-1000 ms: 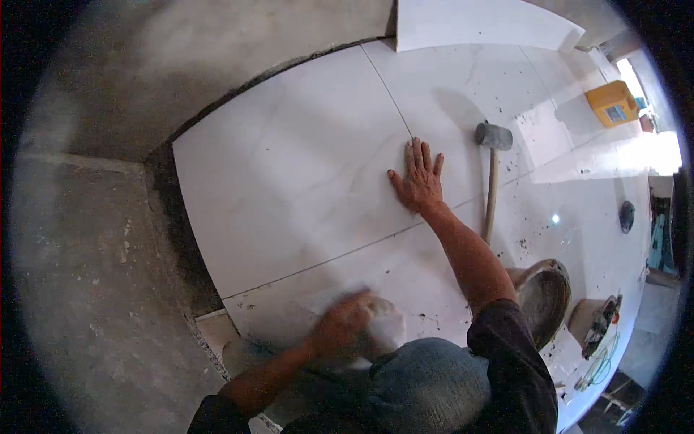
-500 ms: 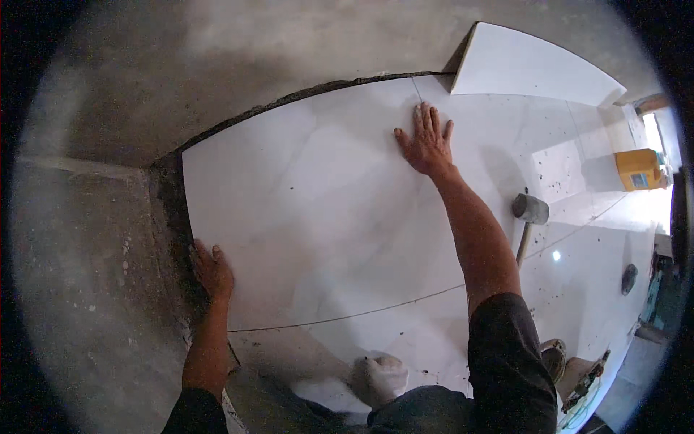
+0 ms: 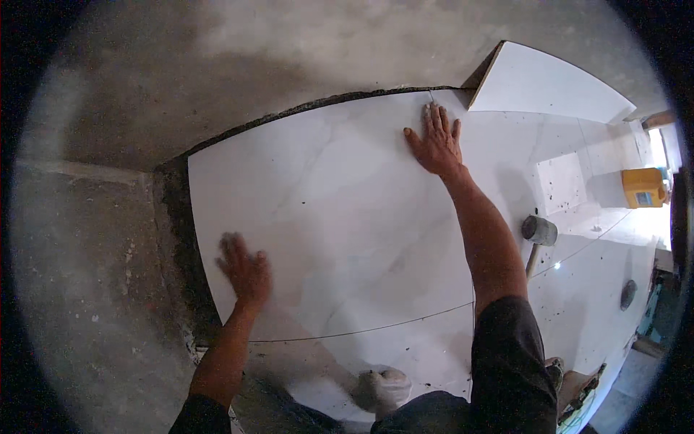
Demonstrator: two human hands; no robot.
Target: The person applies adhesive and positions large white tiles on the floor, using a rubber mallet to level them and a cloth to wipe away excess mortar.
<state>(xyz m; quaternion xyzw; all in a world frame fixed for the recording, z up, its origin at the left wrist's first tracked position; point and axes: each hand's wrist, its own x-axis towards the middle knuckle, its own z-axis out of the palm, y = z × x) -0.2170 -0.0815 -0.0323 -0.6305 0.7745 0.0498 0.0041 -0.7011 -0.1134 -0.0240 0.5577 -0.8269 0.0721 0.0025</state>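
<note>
A large white marbled floor tile [image 3: 340, 210] lies in the corner, with a dark gap along its far and left edges. My right hand [image 3: 438, 145] rests palm down with fingers spread, across the tile's far right part by the joint to its neighbour. Nothing is held in it. My left hand [image 3: 246, 271], slightly blurred, is over the tile just in from its left edge, fingers apart and empty. Whether it touches the surface I cannot tell. Right of my right forearm, a mallet [image 3: 539, 230] with a grey head and wooden handle lies on the neighbouring tiles.
A loose white tile [image 3: 553, 83] leans against the far wall [image 3: 289, 50]. At right stand a yellow jug [image 3: 643, 188] and a dark round object [image 3: 628, 295]. Crumbs dot the laid tiles. A bare grey wall [image 3: 87, 267] rises at left. My foot [image 3: 390, 390] is at the near side.
My left hand has moved rightward off the tile's left edge onto its face. My right hand stays spread near the same joint. The view has shifted slightly.
</note>
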